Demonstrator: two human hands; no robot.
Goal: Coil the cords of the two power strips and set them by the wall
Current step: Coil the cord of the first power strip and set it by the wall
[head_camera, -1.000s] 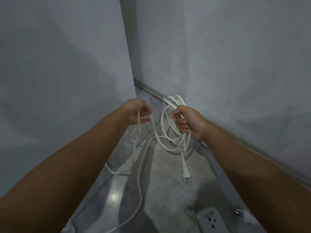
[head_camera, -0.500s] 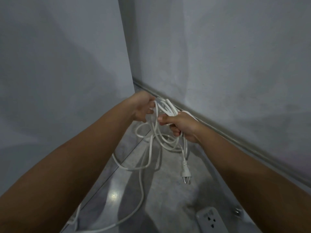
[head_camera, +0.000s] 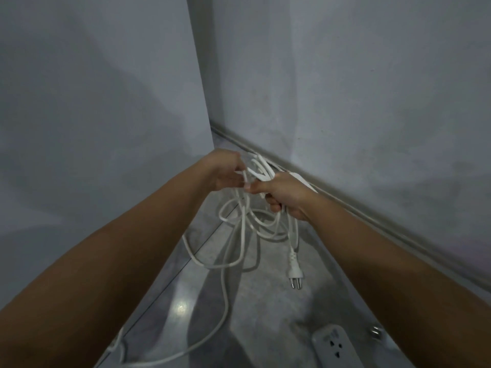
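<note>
Head view, cord [head_camera: 240,224] gripped between both hands

Far centre, the white coiled cord [head_camera: 261,219] hangs above the grey concrete floor [head_camera: 265,309]; the white plastic power strip [head_camera: 332,346] lies near right, beside the grey wall [head_camera: 345,88].

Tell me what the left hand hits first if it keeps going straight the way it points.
Probably the white cord loops bunched in the right hand, already touching the left hand; behind them, the wall's baseboard.
</note>
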